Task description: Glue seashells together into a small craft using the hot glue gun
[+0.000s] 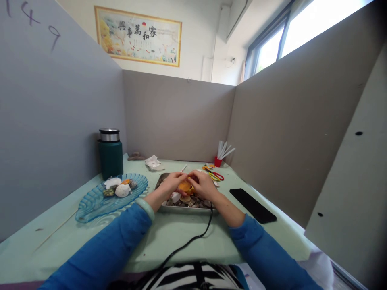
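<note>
My left hand point(173, 183) and my right hand point(202, 186) meet over a shallow metal tray point(187, 210). Fingers of both are closed round an orange piece point(185, 185) that looks like a shell; fingertips hide part of it. Beneath them the tray holds grey-brown stones point(202, 202), a ribbed shell point(185, 199) and a white piece point(175, 197). A black cable point(193, 239) runs from the tray's right front towards my lap. Just beyond my left hand, a thin white stick point(184, 168) pokes up; its lower end is hidden.
On the left are a blue shell-shaped plate point(90, 207) with several shells, a green bottle point(111, 157) and a thin wooden stick point(56, 230). Scissors point(216, 176), a red cup point(217, 162) of white sticks and a black phone-like slab point(252, 205) lie rightward. Grey partitions point(178, 117) surround the table.
</note>
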### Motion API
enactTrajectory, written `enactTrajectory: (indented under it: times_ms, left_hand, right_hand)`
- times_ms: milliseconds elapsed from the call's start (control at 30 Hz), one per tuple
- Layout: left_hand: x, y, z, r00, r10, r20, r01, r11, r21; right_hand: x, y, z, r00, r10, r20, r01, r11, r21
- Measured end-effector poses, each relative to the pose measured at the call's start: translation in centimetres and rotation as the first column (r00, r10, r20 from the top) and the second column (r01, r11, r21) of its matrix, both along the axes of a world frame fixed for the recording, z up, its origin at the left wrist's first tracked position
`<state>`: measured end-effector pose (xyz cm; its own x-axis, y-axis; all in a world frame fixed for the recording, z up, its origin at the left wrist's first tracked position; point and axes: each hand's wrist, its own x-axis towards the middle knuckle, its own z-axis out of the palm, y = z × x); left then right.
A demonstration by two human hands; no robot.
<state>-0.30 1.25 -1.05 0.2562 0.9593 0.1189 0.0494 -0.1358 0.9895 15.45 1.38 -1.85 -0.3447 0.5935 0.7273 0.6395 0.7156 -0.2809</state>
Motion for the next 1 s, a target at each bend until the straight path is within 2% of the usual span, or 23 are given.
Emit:
enactTrajectory:
  times_ms: [1000]
  left_hand:
    - [-0.02,0.09,-0.07,0.998,0.024,-0.054,-0.024,1.000,-0.008]
  right_hand:
    - [0.06,0.01,0.01,1.000,0.017,0.008,-0.017,0.999,0.035]
